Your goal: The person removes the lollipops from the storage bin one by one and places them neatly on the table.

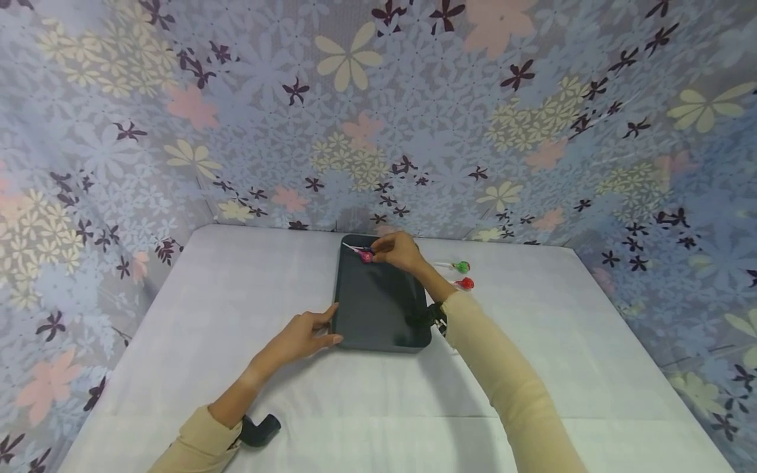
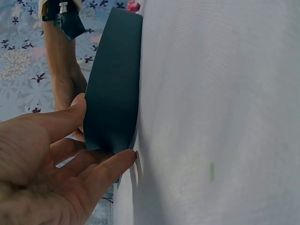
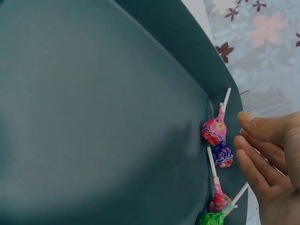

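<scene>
Nearest, the left hand (image 1: 304, 336) holds the left side of the dark tray (image 1: 378, 305) between thumb and fingers. Right of this tray lie a red lollipop (image 1: 466, 283) and, farther, a green lollipop (image 1: 462, 267). The right hand (image 1: 399, 251), its thumb and fingertips slightly apart, is just beside the pink lollipop (image 3: 214, 130) and the purple lollipop (image 3: 223, 155), which lie inside, along the far wall. Behind is a floral cloth (image 1: 349, 98)

Text: none legible | lollipop wrappers (image 3: 213, 131): markings too small to read

Pale beige long sleeves (image 1: 508, 374) and black wrist devices (image 1: 263, 432) (the right one partly white)
</scene>
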Demonstrator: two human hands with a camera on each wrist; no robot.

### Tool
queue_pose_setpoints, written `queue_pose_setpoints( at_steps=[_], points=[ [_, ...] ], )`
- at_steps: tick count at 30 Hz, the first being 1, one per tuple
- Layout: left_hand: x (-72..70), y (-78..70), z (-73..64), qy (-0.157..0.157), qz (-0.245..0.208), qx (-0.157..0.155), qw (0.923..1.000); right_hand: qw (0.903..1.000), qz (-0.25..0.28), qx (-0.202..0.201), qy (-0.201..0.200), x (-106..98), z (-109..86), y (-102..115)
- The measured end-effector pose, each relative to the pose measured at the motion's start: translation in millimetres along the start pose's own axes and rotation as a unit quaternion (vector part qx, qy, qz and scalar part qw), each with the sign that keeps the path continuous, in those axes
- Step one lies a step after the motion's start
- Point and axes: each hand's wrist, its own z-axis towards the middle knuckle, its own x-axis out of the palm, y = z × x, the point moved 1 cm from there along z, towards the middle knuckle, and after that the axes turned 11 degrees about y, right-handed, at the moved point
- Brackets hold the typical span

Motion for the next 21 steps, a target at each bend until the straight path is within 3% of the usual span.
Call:
queue_pose_setpoints(
  at_steps=[21],
  points=[
    [0.8, 1.7, -0.9, 0.0, 0.0, 0.014, 0.9999, 0.9985, 0.027, 0.027, -0.039, 16, 15.7, -11]
  ],
)
